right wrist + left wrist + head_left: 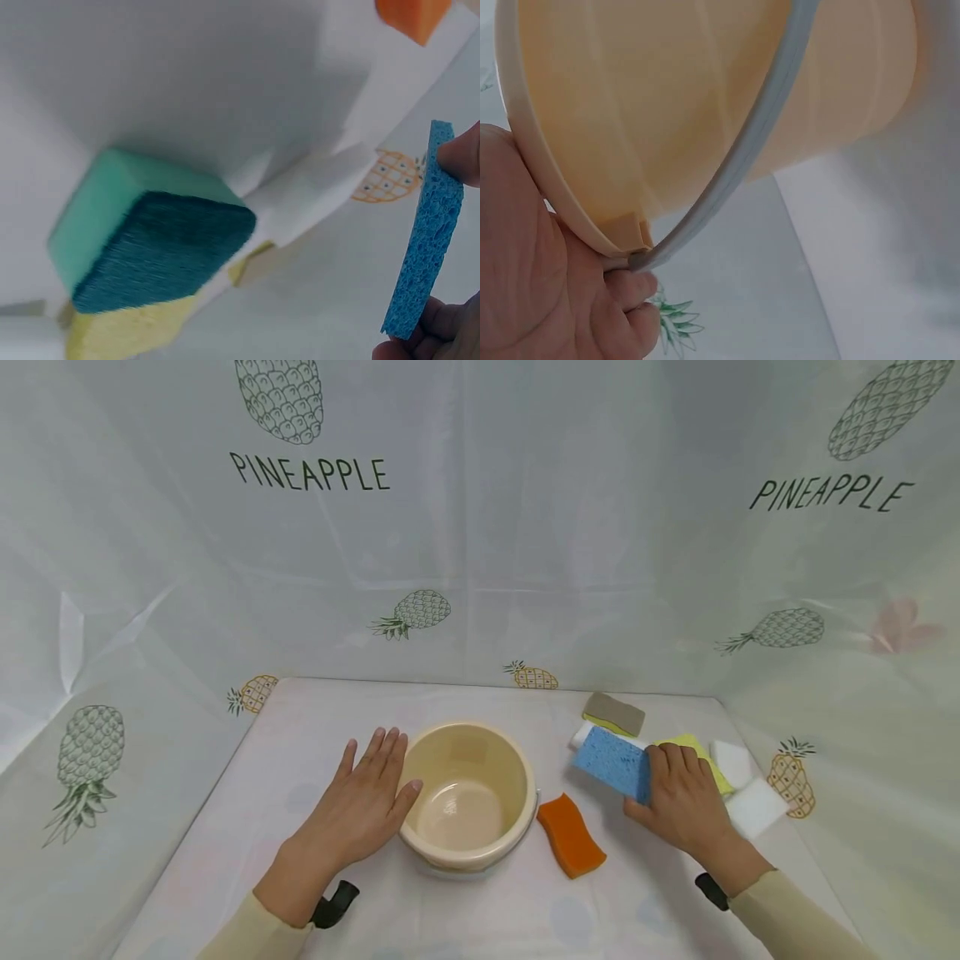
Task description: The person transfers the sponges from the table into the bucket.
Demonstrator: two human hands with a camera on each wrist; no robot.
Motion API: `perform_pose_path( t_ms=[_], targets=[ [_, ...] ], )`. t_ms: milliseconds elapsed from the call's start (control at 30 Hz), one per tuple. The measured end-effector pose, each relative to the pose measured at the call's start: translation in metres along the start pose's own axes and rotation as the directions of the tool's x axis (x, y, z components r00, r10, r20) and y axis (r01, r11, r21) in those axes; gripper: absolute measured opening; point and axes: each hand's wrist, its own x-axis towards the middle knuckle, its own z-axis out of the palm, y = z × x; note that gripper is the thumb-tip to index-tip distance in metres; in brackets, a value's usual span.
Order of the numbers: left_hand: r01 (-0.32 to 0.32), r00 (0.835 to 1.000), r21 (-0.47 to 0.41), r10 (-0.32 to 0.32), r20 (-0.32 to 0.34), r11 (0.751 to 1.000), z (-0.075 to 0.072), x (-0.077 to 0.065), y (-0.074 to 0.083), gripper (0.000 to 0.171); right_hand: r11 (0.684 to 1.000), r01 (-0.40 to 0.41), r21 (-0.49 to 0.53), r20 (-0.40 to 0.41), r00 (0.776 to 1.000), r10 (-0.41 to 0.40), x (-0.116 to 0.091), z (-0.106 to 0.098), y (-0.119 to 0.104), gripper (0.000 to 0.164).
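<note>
A cream bucket [465, 852] with a grey handle [739, 161] stands on the table. My left hand [360, 806] rests against the left of its rim, fingers extended. In the left wrist view, that hand's fingers lie by the joint where the handle meets the rim. My right hand [678, 797] holds a blue sponge [609, 762] above the table, gripped between thumb and fingers at its edges. An orange wavy sponge [570, 837] lies between the bucket and my right hand. A green sponge with a dark scouring face [169, 247] shows in the right wrist view; the head view hides it.
Behind the blue sponge lies a grey-and-yellow sponge [615, 713], with a white piece partly covered. A yellow sponge [708, 760] and white blocks [756, 807] sit beyond my right hand. A pineapple-print sheet [570, 543] encloses the table's back and sides.
</note>
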Motion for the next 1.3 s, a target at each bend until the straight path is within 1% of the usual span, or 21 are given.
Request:
perform_pose_path(
  t_ms=[67, 200, 367, 500, 600, 767, 933, 1067, 1300],
  targets=[
    [0.007, 1.000, 0.006, -0.007, 0.002, 1.000, -0.001, 0.001, 0.000, 0.074, 1.000, -0.005, 0.006, 0.001, 1.000, 0.005, 0.007, -0.004, -0.003, 0.071],
    [0.024, 1.000, 0.009, -0.024, -0.004, 1.000, -0.002, 0.001, 0.001, 0.074, 1.000, -0.012, 0.015, 0.018, 1.000, 0.012, 0.022, -0.014, -0.010, 0.074],
    [0.035, 0.999, 0.003, -0.035, -0.012, 0.999, -0.001, 0.001, 0.002, 0.073, 0.999, -0.001, 0.034, 0.025, 1.000, 0.000, 0.043, -0.025, -0.022, 0.075],
    [0.038, 0.999, -0.002, -0.038, -0.018, 0.999, 0.002, 0.001, 0.002, 0.073, 0.999, 0.003, 0.054, 0.029, 1.000, -0.005, 0.061, -0.033, -0.035, 0.074],
    [0.040, 0.999, -0.005, -0.040, -0.023, 0.999, 0.003, 0.001, 0.002, 0.073, 0.997, 0.009, 0.075, 0.036, 0.999, -0.012, 0.077, -0.040, -0.048, 0.076],
    [0.041, 0.999, -0.005, -0.041, -0.033, 0.999, 0.004, 0.001, 0.002, 0.072, 0.989, 0.064, 0.130, 0.056, 0.996, -0.072, 0.102, -0.050, -0.074, 0.074],
    [0.045, 0.998, -0.011, -0.045, -0.035, 0.999, 0.003, 0.001, 0.002, 0.072, 0.976, 0.110, 0.186, 0.137, 0.981, -0.137, 0.119, -0.054, -0.099, 0.072],
    [0.049, 0.998, -0.015, -0.049, -0.032, 0.999, 0.004, 0.001, 0.003, 0.072, 0.967, 0.136, 0.216, 0.183, 0.967, -0.177, 0.126, -0.052, -0.115, 0.070],
    [0.056, 0.998, -0.018, -0.057, -0.038, 0.998, 0.005, 0.001, 0.002, 0.070, 0.936, 0.219, 0.277, 0.191, 0.941, -0.277, 0.130, -0.041, -0.133, 0.066]
  ],
)
